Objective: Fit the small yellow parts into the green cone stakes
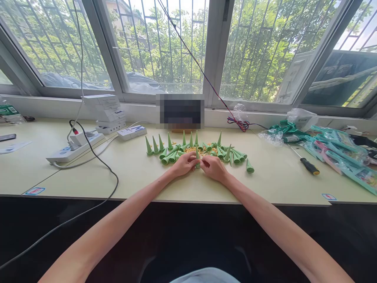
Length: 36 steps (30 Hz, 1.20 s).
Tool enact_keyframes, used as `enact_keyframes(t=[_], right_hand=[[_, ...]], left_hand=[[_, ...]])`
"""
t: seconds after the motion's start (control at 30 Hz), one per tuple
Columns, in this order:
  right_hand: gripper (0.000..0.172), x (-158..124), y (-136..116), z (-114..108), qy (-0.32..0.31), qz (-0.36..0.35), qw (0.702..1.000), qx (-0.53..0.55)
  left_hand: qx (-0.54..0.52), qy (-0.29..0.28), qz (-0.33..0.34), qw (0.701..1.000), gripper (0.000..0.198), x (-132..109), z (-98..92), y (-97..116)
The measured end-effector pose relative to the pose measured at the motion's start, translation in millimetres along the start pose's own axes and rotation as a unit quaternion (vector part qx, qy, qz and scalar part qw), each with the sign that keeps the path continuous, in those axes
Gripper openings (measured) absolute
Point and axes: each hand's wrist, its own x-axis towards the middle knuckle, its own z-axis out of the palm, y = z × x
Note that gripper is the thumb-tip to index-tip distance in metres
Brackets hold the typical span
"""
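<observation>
Near the table's front, my left hand [185, 164] grips an upright green cone [197, 154] between thumb and fingers. My right hand [213, 167] is closed beside the same cone, its fingertips by the cone's lower part. Whether it pinches some small piece there is hidden. Just behind both hands lie several more green cones [169, 157], tipped on their sides in a loose heap. Small yellow pieces [190, 149] are scattered among them. Several cones stand upright at the back and left, such as one green cone [149, 146]. A single cone [249, 166] lies apart on the right.
On the left are a power strip [75, 147], a black cable [113, 173] trailing over the table edge, and stacked white boxes [106, 112]. A screwdriver [309, 166] and teal plastic packs [341, 149] lie at right. A blurred dark object [180, 112] stands at the back.
</observation>
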Motion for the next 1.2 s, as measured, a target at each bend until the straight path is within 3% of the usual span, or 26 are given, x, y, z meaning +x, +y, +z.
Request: enact_keyframes(t=[0.2, 0.47, 0.8, 0.93, 1.2], right_hand=[[0.019, 2.2, -1.1, -2.5, 0.025, 0.030, 0.999, 0.013], [0.025, 5.4, 15.2, -12.4, 0.121, 0.146, 0.982, -0.022], [0.022, 3.7, 28.2, -14.5, 0.095, 0.190, 0.977, -0.027], [0.022, 4.5, 26.6, -15.5, 0.079, 0.188, 0.979, -0.027], [0.018, 4.8, 22.1, -17.4, 0.057, 0.189, 0.980, -0.027]], left_hand=[[-0.007, 0.046, -0.018, 0.999, 0.031, 1.2, 0.3, 2.8], [0.061, 0.127, -0.021, 0.990, 0.034, 1.0, -0.7, 7.5], [0.092, 0.125, -0.064, 0.986, 0.037, 1.3, -3.6, 5.9], [0.086, 0.096, -0.084, 0.988, 0.043, -1.3, -5.1, 14.6], [0.086, 0.021, -0.079, 0.993, 0.032, -3.9, -5.8, 17.0]])
